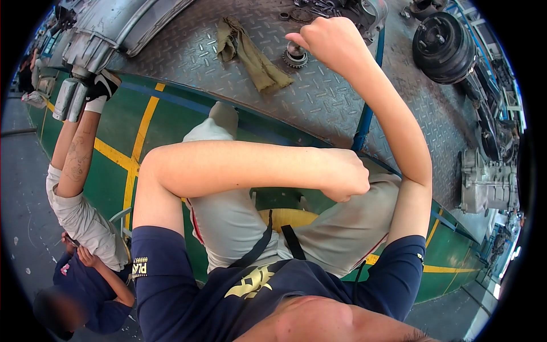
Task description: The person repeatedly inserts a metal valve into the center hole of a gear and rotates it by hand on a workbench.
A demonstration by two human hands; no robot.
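My left hand is closed, held across my lap above the thigh of my grey trousers; its palm side faces away, so anything inside is hidden. Over the metal workbench, my right hand is curled into a fist with the thumb pointing left. What its fingers hold, if anything, cannot be seen. Just below that thumb stands a small toothed metal gear with a rounded shiny part on top; whether the thumb touches it is unclear. Left of the gear lies a crumpled olive cloth.
Several small metal parts lie at the bench's far edge. A large metal housing stands at upper left, a black drum and a gearbox casing at right. Another person sits at left, legs against the bench.
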